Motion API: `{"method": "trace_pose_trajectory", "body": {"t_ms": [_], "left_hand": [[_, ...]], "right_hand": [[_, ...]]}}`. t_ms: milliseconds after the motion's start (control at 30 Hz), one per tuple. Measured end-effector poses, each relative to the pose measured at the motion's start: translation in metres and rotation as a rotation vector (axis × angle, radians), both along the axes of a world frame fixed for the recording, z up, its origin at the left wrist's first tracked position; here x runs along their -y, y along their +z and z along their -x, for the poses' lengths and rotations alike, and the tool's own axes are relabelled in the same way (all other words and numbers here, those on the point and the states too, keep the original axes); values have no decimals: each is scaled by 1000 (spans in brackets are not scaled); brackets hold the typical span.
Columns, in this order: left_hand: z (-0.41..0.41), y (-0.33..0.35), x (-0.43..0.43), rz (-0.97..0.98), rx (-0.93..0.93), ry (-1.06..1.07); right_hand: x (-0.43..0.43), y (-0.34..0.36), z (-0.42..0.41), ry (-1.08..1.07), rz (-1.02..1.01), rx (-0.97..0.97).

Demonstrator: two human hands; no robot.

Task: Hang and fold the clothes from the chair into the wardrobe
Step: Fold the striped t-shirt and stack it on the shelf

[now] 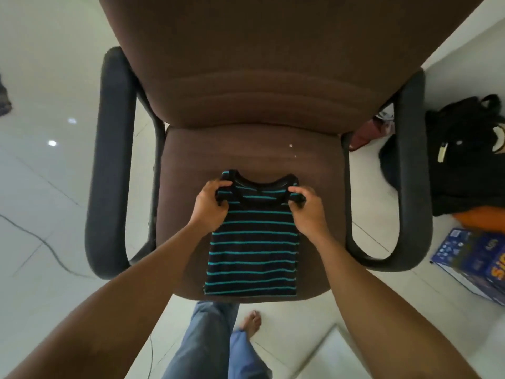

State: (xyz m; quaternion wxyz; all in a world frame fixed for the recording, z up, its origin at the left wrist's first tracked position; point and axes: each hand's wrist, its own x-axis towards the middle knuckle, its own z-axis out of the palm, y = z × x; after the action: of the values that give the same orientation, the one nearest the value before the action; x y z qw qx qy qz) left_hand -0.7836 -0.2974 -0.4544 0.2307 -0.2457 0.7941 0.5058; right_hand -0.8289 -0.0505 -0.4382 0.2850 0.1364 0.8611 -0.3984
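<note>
Striped top (252, 242) flat on chair seat (246, 149), shoulders pinched by left hand (210, 206) & right hand (307, 209), prob. for folding.

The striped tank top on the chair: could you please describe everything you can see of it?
The striped tank top is small and sleeveless, black with thin teal horizontal stripes and a scooped, black-trimmed neckline. It looks like soft knit fabric. It lies flat and spread out on the brown chair seat, neck toward the backrest and hem at the seat's front edge. The left hand grips one shoulder strap, and the right hand grips the other.
</note>
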Motion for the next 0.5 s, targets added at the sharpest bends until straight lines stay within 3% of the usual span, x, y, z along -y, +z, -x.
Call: {"method": "trace_pose_trajectory", "body": {"t_ms": [133, 233, 300, 367, 500], "left_hand": [[5, -13, -2, 145, -48, 45], [-4, -15, -7, 248, 53, 147], [-11, -14, -11, 226, 138, 195], [-13, -13, -16, 189, 151, 208], [-2, -13, -20, 148, 178, 316]], "right_hand": [[10, -18, 9, 58, -16, -66], [14, -25, -1, -101, -146, -66], [17, -25, -9, -265, -261, 1], [23, -25, -12, -364, -220, 121], [33, -28, -6, -252, -193, 204]]}}
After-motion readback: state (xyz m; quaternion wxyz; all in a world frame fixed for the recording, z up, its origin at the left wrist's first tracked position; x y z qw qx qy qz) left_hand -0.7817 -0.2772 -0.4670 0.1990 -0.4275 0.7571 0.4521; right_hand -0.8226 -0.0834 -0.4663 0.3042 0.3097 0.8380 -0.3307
